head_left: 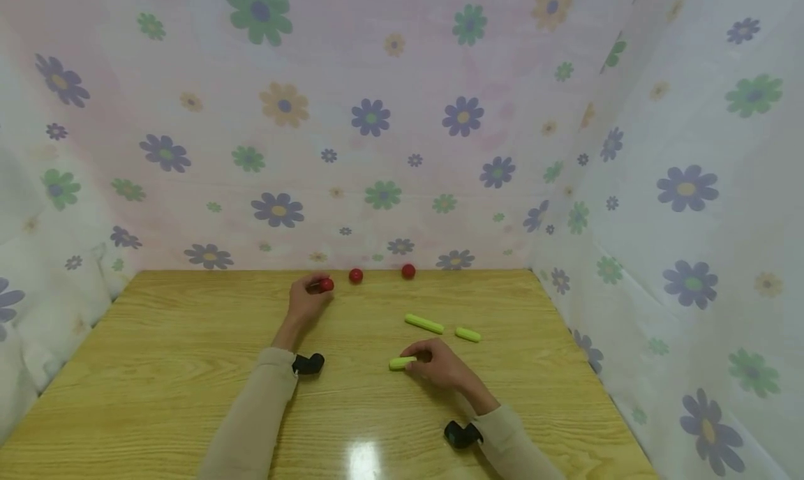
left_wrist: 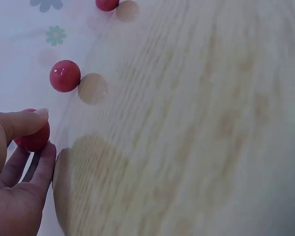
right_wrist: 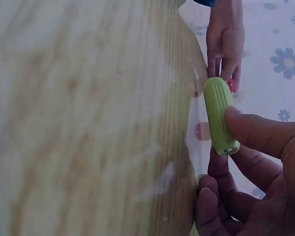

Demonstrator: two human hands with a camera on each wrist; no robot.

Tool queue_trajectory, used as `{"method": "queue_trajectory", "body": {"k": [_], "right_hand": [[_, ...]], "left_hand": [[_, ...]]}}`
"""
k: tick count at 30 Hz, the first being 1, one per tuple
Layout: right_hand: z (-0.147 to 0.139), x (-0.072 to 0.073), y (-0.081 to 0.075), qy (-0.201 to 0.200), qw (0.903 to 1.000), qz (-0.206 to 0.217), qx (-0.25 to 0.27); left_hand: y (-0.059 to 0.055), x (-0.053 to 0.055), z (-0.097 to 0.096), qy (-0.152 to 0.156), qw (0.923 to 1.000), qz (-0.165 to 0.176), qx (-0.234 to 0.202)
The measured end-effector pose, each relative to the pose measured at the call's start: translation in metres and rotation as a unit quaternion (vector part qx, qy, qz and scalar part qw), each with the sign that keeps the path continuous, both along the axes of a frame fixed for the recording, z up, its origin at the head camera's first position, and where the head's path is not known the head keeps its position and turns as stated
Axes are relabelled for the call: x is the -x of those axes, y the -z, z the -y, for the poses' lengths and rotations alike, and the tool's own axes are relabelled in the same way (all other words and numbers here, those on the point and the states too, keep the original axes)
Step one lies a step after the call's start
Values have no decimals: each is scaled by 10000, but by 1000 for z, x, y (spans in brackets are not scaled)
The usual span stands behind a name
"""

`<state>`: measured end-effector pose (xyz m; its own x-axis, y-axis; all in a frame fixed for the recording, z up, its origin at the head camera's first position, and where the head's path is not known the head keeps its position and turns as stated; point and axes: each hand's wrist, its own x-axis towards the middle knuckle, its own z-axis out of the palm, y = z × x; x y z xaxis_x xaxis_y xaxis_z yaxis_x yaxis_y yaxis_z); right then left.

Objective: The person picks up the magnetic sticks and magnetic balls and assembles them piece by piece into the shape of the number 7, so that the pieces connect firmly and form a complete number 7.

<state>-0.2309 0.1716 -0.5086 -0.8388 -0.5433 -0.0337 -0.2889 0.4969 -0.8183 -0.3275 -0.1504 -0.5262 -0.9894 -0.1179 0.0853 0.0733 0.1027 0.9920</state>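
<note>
My left hand [head_left: 306, 305] pinches a small glossy red ball [head_left: 326, 285] between thumb and fingers at the table's far edge. To its right, a second red ball [head_left: 356, 276] and a third red ball [head_left: 408, 271] sit along that edge. My right hand [head_left: 442, 365] pinches a short yellow-green stick [head_left: 400, 363], nearer the front. In the right wrist view this stick [right_wrist: 218, 115] has rounded sides, lengthwise grooves and a small hole in one end. Beyond my right fingers lie a longer yellow-green stick [head_left: 424, 324] and another short yellow-green stick [head_left: 467, 334].
The wooden table [head_left: 157, 368] ends at a hanging flowered cloth [head_left: 326, 180] at the back, and more flowered cloth [head_left: 653, 257] hangs on the right. Black wrist cameras [head_left: 308, 364] sit at both cuffs.
</note>
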Motion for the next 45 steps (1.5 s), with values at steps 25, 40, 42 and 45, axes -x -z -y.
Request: {"method": "queue_trajectory", "body": {"k": [25,40,42,45], "right_hand": [[11,-6,1,1166,9674,862,2079],[22,-9,14,2057,9325,1186,2722],[23,-8,15,2051,9320,1193,2741],[27,-8,17,2061,9327,1167,2721]], "left_hand": [[-5,-20,7,-2,9993,-209,-299],[0,-29,0,-20,9989,-63,-456],[1,-31,0,25,9991,-14,-429],[2,-33,-1,61,9990,52,-430]]}}
